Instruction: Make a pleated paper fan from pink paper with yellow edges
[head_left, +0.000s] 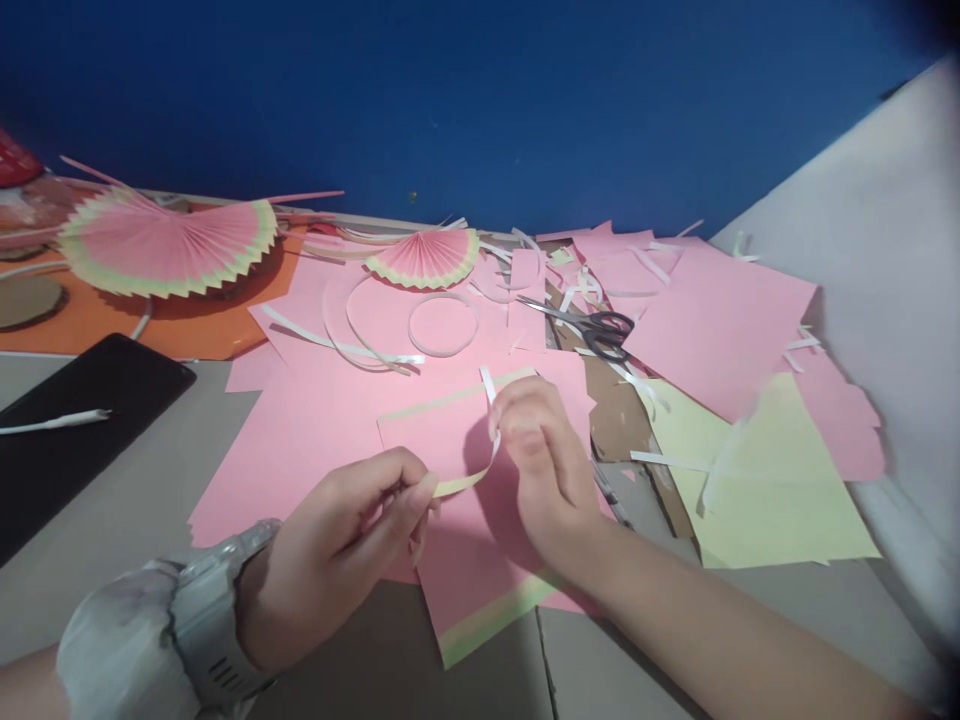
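Observation:
My left hand (341, 545), with a grey watch on its wrist, pinches one end of a thin pale paper strip (472, 475). My right hand (544, 465) pinches the other end of the same strip, which curves between them and sticks up past my right fingers. Both hands hover over a pink paper sheet with pale green edges (465, 580). Both pinches are closed on the strip.
Black scissors (600, 328) lie beyond my right hand. Two folded pink fans (169, 245), (427, 257), a paper ring (444, 325), pink sheets, a yellow sheet (772, 480), an orange sheet (112, 320) and a black flat object (75, 420) surround the work spot. A blue wall (480, 100) stands behind.

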